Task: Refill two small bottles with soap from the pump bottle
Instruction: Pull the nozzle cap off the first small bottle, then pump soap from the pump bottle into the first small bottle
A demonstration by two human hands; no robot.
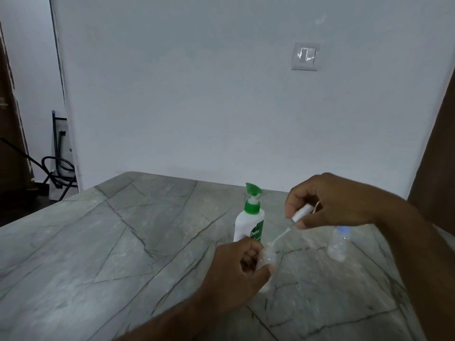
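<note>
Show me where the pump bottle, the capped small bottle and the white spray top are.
pump bottle [248, 223]: head view, on its white body.
capped small bottle [339, 243]: head view, on its clear body.
white spray top [300, 212]: head view, on its white cap.

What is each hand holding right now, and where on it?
Left hand grips the small clear bottle round its body. Right hand pinches the white spray cap by its head, tube dangling.
</note>
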